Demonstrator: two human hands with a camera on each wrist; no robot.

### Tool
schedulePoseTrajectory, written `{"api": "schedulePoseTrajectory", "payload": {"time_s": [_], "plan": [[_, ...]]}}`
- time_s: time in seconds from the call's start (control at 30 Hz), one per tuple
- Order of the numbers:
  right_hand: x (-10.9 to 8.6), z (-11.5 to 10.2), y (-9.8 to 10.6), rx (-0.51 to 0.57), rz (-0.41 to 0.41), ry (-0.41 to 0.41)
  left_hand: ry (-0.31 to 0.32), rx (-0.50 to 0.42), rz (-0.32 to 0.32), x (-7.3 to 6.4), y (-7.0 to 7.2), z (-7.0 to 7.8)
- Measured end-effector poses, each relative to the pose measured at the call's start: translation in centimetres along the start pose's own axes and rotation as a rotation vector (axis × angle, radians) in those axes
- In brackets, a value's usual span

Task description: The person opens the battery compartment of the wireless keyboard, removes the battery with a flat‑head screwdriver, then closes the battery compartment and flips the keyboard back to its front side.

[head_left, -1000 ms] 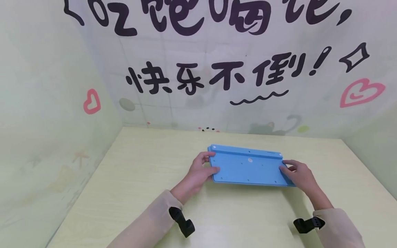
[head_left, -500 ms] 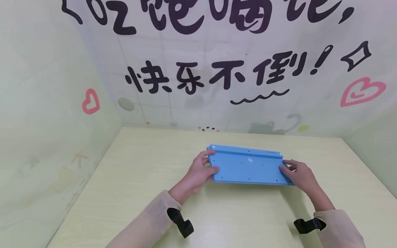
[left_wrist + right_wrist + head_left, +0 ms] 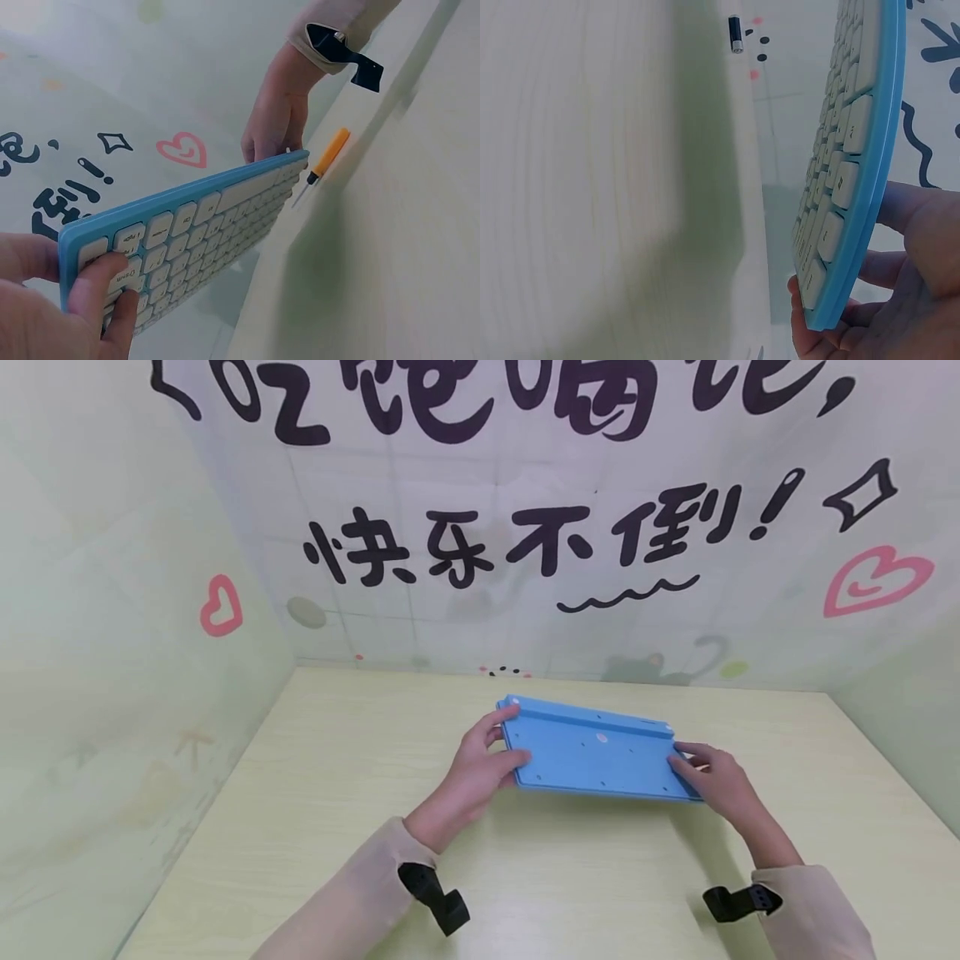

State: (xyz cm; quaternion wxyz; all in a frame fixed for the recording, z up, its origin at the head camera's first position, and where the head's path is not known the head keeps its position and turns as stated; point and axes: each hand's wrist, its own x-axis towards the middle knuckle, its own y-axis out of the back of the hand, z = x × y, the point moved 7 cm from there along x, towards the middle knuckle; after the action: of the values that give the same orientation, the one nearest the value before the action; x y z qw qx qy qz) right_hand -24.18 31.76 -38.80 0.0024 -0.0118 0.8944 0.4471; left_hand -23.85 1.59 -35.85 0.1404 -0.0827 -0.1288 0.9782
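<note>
A blue keyboard (image 3: pixel 585 764) is held up over the table with its flat underside facing the head camera. White keys cover its other side, which the wrist views show. My left hand (image 3: pixel 476 768) grips the left end, thumb on the underside and fingers curled over onto the keys. At the right end my right hand (image 3: pixel 723 785) holds the keyboard between thumb and fingers. In the left wrist view a screwdriver (image 3: pixel 324 160) with an orange handle lies on the table beyond the keyboard. A small dark battery (image 3: pixel 736 34) shows in the right wrist view, by the table's far edge.
The pale wooden table (image 3: pixel 337 752) reaches back to a printed wall sheet (image 3: pixel 480 627) with large dark characters and hearts. Similar sheets rise along the left and right sides. The keyboard casts a shadow on the tabletop.
Both hands have raised the keyboard slightly and shifted it a little left. Its left end has come up more, so it slants further down to the right.
</note>
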Motion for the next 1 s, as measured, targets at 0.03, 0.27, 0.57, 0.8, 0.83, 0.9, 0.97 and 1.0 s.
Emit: {"api": "schedulePoseTrajectory", "payload": {"time_s": [0.03,0.27,0.57,0.8,0.83,0.9,0.97,1.0], "plan": [[0.0,-0.1,-0.1,0.012,-0.003,0.006,-0.007,-0.006,0.0,-0.1,0.0,0.3],[-0.6,-1.0,0.0,0.06,-0.016,0.05,-0.032,-0.011,0.009,-0.9,-0.4,1.9],[-2.1,-3.9,0.7,0.064,-0.034,0.198,-0.062,-0.05,0.03,-1.4,0.1,3.5],[-4.2,-6.6,0.8,0.035,-0.06,0.286,-0.055,-0.061,0.029,-1.6,0.2,4.1],[-4.5,-7.0,0.8,0.033,-0.06,0.305,-0.057,-0.062,0.029,-1.7,0.2,4.1],[-5.2,-7.9,0.7,0.008,-0.041,0.35,-0.059,-0.064,0.034,-1.7,0.2,4.3],[-5.7,-8.8,0.5,-0.038,0.003,0.416,-0.063,-0.063,0.038,-1.8,0.2,4.4],[-6.0,-9.3,0.4,-0.063,0.029,0.456,-0.064,-0.063,0.041,-1.8,0.2,4.5]]}}
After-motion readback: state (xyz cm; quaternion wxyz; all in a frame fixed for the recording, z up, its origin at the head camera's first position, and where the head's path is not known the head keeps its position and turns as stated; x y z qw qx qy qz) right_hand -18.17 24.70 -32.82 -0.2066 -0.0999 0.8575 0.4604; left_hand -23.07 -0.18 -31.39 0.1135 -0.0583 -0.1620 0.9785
